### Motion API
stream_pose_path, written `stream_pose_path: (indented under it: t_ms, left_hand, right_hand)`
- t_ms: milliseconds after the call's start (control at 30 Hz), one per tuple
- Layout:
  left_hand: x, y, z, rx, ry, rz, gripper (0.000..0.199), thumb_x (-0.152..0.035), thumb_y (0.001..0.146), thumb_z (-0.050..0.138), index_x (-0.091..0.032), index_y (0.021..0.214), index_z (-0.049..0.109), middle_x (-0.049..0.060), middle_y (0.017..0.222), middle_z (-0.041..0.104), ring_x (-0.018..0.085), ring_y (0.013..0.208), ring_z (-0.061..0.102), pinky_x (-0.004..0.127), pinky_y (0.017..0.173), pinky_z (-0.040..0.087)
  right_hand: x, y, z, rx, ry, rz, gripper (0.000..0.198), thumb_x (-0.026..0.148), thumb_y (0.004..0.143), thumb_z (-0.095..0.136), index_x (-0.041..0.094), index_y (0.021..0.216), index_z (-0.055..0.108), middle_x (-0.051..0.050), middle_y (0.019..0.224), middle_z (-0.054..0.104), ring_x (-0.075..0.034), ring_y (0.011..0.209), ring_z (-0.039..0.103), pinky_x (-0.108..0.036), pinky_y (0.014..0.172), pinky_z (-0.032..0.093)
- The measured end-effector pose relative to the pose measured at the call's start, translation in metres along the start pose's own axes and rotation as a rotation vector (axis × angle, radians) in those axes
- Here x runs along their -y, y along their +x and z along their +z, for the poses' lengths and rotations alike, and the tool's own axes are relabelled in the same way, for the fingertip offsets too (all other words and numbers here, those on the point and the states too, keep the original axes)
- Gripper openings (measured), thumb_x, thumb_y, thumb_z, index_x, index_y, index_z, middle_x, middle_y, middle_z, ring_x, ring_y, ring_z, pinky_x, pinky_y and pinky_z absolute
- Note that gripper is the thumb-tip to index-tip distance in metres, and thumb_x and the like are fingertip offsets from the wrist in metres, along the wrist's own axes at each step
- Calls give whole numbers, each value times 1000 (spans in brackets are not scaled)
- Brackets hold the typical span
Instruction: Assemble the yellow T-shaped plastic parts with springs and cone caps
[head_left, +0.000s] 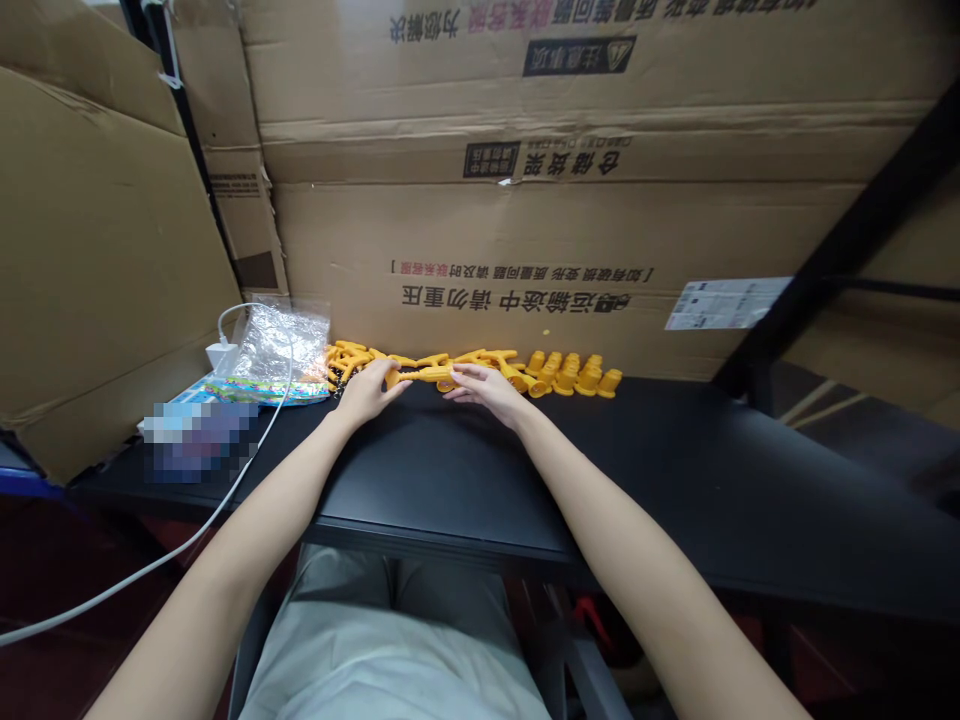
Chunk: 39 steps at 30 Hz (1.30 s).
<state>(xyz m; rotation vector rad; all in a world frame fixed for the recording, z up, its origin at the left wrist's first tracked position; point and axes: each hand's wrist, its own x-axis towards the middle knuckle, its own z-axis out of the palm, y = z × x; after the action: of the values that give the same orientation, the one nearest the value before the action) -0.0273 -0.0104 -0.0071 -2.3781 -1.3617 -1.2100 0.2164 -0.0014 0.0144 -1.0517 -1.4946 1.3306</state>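
Between my two hands is a long yellow plastic piece (429, 374), held level just above the back of the black table (465, 470). My left hand (367, 391) grips its left end between thumb and fingers. At its right end, my right hand (486, 390) has its thumb and fingertips closed on it. Behind my hands lies a row of similar yellow branched pieces (491, 358), partly covered by my fingers. Several yellow cup-shaped pieces (568, 377) stand in rows to the right of my right hand. More yellow parts (349, 352) are heaped left of my left hand, with small dark bits beside them.
Cardboard (480, 230) rises behind the table, and a cardboard box (97, 250) stands at the left. A clear plastic bag (281, 340), a colourful packet (292, 391) and a white charger (222, 353) lie at the left. A white cable (225, 495) crosses the table's front edge.
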Motion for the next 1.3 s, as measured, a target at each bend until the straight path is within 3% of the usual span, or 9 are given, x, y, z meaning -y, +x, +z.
stream_pose_path:
  t_ms: [600, 867, 1000, 1100, 1233, 1300]
  left_hand:
    - [-1, -1, -3, 37, 16, -6, 27, -38, 88, 58, -19, 107, 60, 7, 106, 67, 20, 96, 63, 31, 85, 50]
    - [-3, -1, -4, 47, -14, -102, 53, -40, 89, 55, -22, 138, 43, 8, 110, 64, 19, 90, 64, 30, 77, 51]
    - [2, -1, -1, 22, -50, -90, 52, -38, 90, 54, -20, 138, 43, 8, 110, 63, 18, 90, 63, 31, 82, 51]
    - [3, -1, 1, 29, -51, -81, 51, -37, 90, 53, -19, 136, 44, 9, 110, 64, 18, 92, 63, 32, 84, 50]
    - [3, -1, 0, 60, -59, -89, 50, -34, 90, 52, -16, 136, 43, 10, 112, 63, 18, 93, 63, 33, 86, 51]
    - [2, -1, 0, 72, -69, -83, 49, -33, 90, 51, -16, 135, 44, 10, 113, 63, 18, 93, 63, 33, 87, 51]
  right_hand:
    - [7, -6, 15, -72, 34, 89, 20, 32, 86, 66, 15, 95, 65, -10, 90, 74, -12, 60, 69, -21, 58, 54]
    - [-1, 0, 21, -154, 214, 135, 7, 19, 86, 64, 17, 81, 60, -6, 79, 71, -12, 58, 67, -24, 63, 56]
    - [-4, 8, 16, -218, 226, 11, 8, 18, 85, 62, 21, 83, 55, -7, 92, 71, -18, 84, 71, -28, 79, 57]
    - [-6, 17, 3, -352, 161, -130, 16, 26, 85, 62, 24, 97, 51, -10, 109, 67, -21, 103, 67, -30, 86, 55]
    - [-11, 22, -25, -692, -180, -407, 39, 34, 83, 60, 22, 116, 45, -13, 123, 56, -23, 112, 60, -36, 92, 52]
    - [-16, 20, -40, -752, -415, -495, 42, 32, 82, 58, 18, 119, 45, -16, 125, 53, -24, 112, 57, -39, 95, 48]
